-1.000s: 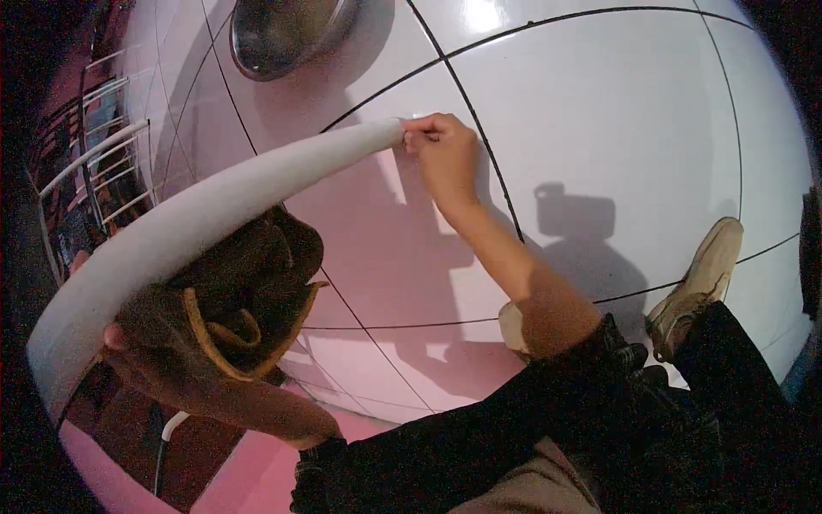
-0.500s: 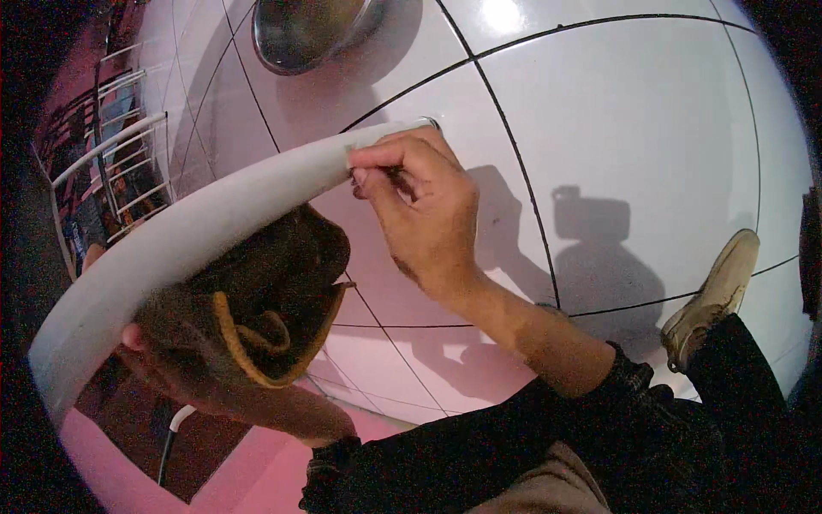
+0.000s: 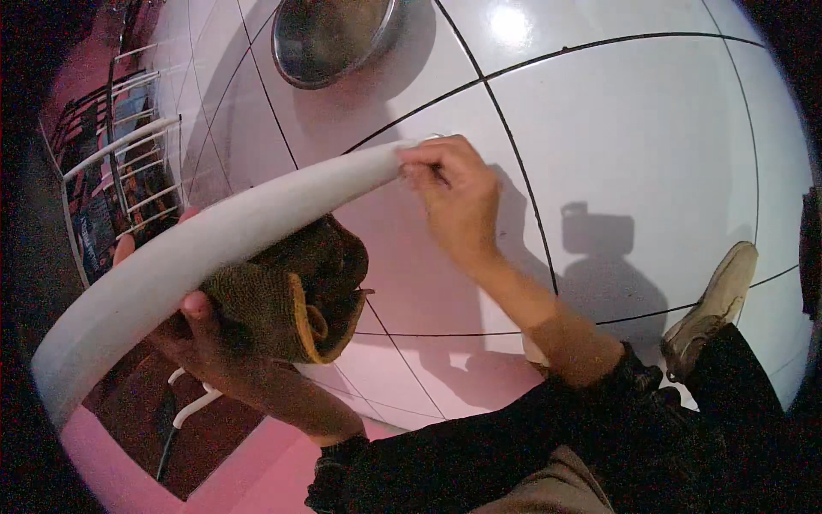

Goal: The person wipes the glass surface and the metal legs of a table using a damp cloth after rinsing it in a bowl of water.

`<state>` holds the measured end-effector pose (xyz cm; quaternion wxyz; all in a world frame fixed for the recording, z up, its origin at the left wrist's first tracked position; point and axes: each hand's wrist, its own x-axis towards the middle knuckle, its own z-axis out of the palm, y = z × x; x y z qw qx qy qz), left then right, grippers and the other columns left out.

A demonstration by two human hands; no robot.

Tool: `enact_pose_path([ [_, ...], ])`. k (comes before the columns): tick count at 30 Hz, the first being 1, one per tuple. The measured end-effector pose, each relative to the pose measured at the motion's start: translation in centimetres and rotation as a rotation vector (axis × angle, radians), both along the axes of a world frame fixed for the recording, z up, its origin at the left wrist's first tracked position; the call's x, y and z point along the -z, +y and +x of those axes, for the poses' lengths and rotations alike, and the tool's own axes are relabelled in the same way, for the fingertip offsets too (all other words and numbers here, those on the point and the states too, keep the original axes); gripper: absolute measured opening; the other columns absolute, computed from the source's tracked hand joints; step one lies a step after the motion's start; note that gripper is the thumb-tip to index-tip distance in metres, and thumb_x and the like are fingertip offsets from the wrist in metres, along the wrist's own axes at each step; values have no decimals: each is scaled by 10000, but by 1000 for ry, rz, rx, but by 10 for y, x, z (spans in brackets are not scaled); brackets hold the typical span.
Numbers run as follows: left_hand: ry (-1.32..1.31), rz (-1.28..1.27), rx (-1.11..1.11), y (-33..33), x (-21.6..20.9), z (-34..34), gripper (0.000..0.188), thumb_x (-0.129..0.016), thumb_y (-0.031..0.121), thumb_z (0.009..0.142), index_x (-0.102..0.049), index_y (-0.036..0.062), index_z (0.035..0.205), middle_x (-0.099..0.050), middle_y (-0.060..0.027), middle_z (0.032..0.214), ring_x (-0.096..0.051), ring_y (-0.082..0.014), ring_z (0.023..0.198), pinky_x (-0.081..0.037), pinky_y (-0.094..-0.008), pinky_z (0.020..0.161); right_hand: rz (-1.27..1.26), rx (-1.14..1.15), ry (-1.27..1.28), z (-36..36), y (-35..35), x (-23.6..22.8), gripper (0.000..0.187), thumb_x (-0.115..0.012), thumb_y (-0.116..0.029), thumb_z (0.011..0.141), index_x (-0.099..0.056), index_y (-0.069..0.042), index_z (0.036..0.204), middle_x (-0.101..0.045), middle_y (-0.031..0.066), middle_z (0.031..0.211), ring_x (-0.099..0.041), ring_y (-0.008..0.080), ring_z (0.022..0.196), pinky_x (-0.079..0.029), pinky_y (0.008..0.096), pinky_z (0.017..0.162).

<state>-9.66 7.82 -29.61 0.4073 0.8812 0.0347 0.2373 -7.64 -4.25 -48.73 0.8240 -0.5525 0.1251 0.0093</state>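
Note:
A long white tube (image 3: 223, 218), curved in this view, slants from the lower left up toward the middle. My left hand (image 3: 214, 343) is closed around it from below, thumb on the near side and fingertips showing past the far side. Against the tube and that hand hangs a dark knitted cloth item (image 3: 282, 283) with a yellow edge, like a work glove; how it is held is partly hidden. My right hand (image 3: 462, 201) is closed at the tube's narrow upper end, thumb and forefinger pinched at its edge. Anything small between those fingertips is too blurred to make out.
A round metal bowl (image 3: 334, 43) stands on the white tiled floor (image 3: 634, 111) beyond the tube. At the left is a rack with white bars (image 3: 141, 137). A shoe (image 3: 711, 300) is at the right, and a dark panel with white curved pieces (image 3: 195, 407) lies lower left.
My left hand and the knitted item have moved to the right along the tube. My right hand's pinched fingers have moved right, closer to the tube's upper end. The view has shifted slightly.

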Motion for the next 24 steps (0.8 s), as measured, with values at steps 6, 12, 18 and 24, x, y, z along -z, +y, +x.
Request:
enact_pose_path([
  [6,-17,125,-127,-2,6,4,900,-742,448,749,-292,-41,1356,-579,-305,1097,-584,-337,1029,-429,-434,949,7,12,-414,9,-3,-83,96,-639,48,800,-666,-13,870,-618,88,904,-607,131,781,-505,239,678],
  [12,19,37,-105,-2,9,5,918,-772,444,715,-312,-27,1354,-590,-294,1093,-590,-309,1018,-430,-411,947,-89,-51,-116,13,-4,-12,129,-652,52,767,-673,-24,869,-626,95,884,-621,178,795,-508,275,713],
  [18,25,-63,-120,0,11,1,911,-801,373,699,-314,-14,1365,-600,-283,1088,-587,-298,1039,-431,-409,951,19,-53,-543,18,-6,-106,172,-653,82,730,-674,-29,860,-636,95,902,-629,207,828,-510,297,735],
  [24,73,-133,-135,-11,7,4,932,-844,168,639,-303,9,1381,-594,-271,1116,-570,-303,1088,-418,-399,979,-100,-82,-311,16,-7,-42,233,-659,79,694,-687,-63,876,-648,90,905,-631,228,817,-508,301,720],
])
